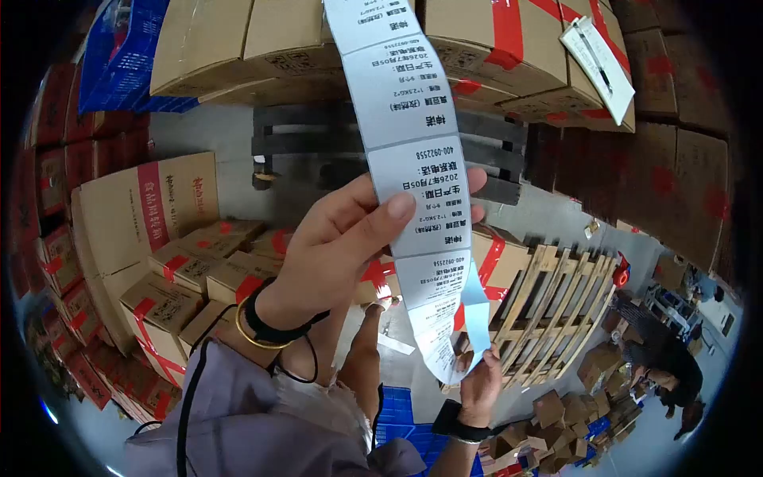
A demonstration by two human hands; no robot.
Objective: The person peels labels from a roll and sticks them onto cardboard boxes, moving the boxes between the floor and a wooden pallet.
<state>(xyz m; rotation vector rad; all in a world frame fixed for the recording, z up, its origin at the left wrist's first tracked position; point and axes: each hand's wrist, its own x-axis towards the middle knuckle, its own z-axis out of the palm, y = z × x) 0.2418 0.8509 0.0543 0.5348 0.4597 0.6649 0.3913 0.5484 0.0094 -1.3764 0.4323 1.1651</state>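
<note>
A long strip of white printed labels (413, 103) with a pale blue backing runs from the top of the view down to my hands. My left hand (350, 230) grips it midway, thumb flat on the printed side and fingers wrapped behind, their tips showing at the right edge. Lower down, my right hand (483, 381) pinches the looped end of the strip, where the backing turns outward. Black text and a date repeat on each label. A black band and a gold bracelet (262, 322) circle my left wrist; a black band (461, 425) is on my right wrist.
Taped cartons (477, 40) stand ahead, with a notepad and pen (600, 67) on top. Other cartons (187, 262) are stacked at left. A wooden pallet (556, 314) leans at right. A blue crate (119, 60) is upper left. A person (664, 358) bends near loose boxes.
</note>
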